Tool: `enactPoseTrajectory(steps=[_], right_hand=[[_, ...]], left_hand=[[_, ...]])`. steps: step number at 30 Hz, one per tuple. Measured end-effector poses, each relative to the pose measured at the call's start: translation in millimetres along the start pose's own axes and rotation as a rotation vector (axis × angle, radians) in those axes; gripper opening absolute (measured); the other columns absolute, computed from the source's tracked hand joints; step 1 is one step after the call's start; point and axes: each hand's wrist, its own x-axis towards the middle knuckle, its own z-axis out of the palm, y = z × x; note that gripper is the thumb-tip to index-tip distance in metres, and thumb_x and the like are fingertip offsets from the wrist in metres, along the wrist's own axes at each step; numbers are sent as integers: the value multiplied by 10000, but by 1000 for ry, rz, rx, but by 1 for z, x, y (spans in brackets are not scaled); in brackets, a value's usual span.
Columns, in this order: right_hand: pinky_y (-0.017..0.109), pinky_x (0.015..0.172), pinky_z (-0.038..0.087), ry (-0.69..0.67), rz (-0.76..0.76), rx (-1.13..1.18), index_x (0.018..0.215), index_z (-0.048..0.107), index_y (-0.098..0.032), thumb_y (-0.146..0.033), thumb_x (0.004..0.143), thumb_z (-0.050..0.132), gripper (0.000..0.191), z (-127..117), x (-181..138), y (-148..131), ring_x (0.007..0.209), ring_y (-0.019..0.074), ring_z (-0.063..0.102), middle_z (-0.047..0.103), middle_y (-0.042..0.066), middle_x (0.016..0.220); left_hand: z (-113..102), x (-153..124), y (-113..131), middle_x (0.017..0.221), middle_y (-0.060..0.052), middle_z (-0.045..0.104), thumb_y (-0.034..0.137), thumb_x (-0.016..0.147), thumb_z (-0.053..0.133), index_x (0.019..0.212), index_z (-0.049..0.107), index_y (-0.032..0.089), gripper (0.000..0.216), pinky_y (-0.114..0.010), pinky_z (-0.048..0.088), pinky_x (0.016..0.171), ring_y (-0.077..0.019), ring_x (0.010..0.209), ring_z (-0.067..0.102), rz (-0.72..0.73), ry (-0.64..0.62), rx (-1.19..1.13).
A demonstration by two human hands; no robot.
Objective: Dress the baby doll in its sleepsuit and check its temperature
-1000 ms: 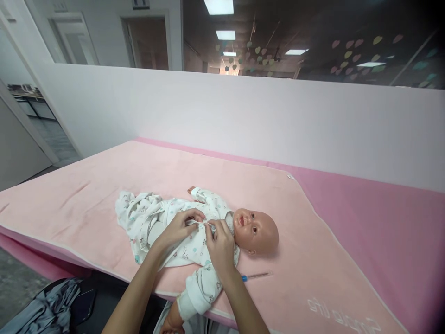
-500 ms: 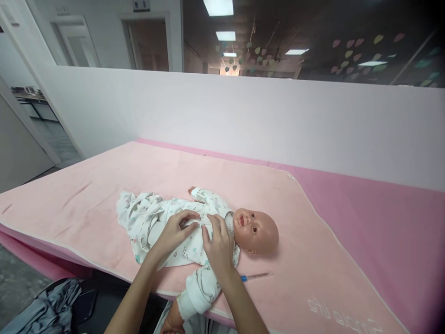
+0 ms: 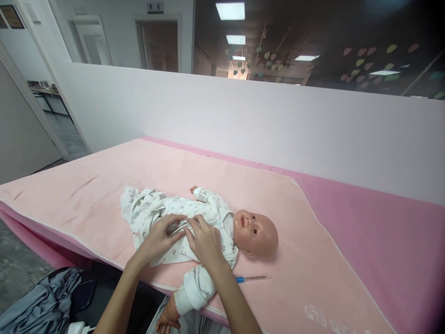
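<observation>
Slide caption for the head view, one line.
Left hand and right hand at the patterned garment of a doll lying on a peach blanket.

Head camera only. Looks forward and down along wearer's forearms (image 3: 118, 297); doll (image 3: 257, 236) close below centre, white wall (image 3: 243, 120) and window (image 3: 333, 28) farther ahead.

A pink blanket (image 3: 306, 260) bears a doll (image 3: 222, 211) and blue-ended stick (image 3: 255, 278).

Left hand (image 3: 158, 237), right hand (image 3: 206, 239) at printed shirt (image 3: 210, 208), 1 doll (image 3: 256, 233) on pink blanket (image 3: 306, 260)
</observation>
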Motion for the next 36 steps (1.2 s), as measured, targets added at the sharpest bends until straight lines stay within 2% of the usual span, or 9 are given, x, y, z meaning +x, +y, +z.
enactPoseTrajectory(steps=[3, 6, 15, 22, 26, 30, 36], right_hand=[[230, 438, 296, -22, 2, -38, 940, 566, -220, -352, 824, 540, 178, 1, 4, 0, 600, 120, 545, 573, 24, 897], [238, 445, 283, -27, -3, -32, 865, 556, -209, -333, 840, 525, 131, 3, 8, -1, 599, 122, 542, 577, 11, 857], [221, 500, 285, -19, 141, 111, 827, 535, -221, -367, 892, 427, 193, 11, 10, 2, 623, 110, 562, 612, -22, 799], [215, 537, 311, -38, 173, 206, 861, 563, -240, -349, 879, 458, 152, 10, 9, 3, 675, 111, 585, 631, -34, 831], [212, 565, 328, -38, 190, 266, 858, 575, -242, -326, 871, 475, 131, 9, 9, 3, 703, 112, 596, 640, -38, 850], [211, 585, 341, -32, 200, 304, 863, 587, -228, -316, 869, 476, 142, 9, 9, 3, 721, 117, 602, 646, -22, 858], [204, 594, 347, -33, 211, 335, 847, 586, -225, -290, 863, 480, 126, 7, 8, 3, 721, 109, 597, 643, -27, 858]], left_hand=[[-5, -1, 0, 1111, -47, 582, 294, 782, 557, 1076, 568, 235, 299, -338, 429, 899, -204, 1037, 528, -6, -48, -24], [-7, 0, 0, 1117, -49, 580, 283, 794, 540, 1094, 569, 238, 304, -311, 449, 864, -198, 1027, 532, -20, -68, -32], [-6, 6, -5, 1011, -38, 628, 343, 834, 472, 1075, 607, 251, 291, -290, 468, 746, -199, 917, 566, -8, -42, 87], [-5, 4, -11, 1037, -46, 616, 349, 844, 456, 1218, 485, 262, 385, -316, 460, 786, -199, 919, 572, 26, 6, 101], [-4, 4, -8, 1038, -53, 607, 325, 862, 421, 1267, 425, 262, 410, -320, 452, 798, -194, 934, 567, 46, -7, 87], [-6, 6, -5, 1012, -36, 611, 277, 841, 441, 1209, 459, 267, 369, -317, 441, 806, -188, 936, 563, 82, -4, 141], [-10, 12, 2, 854, -16, 620, 268, 795, 495, 1045, 531, 249, 254, -303, 436, 746, -185, 826, 573, 96, 0, 317]])
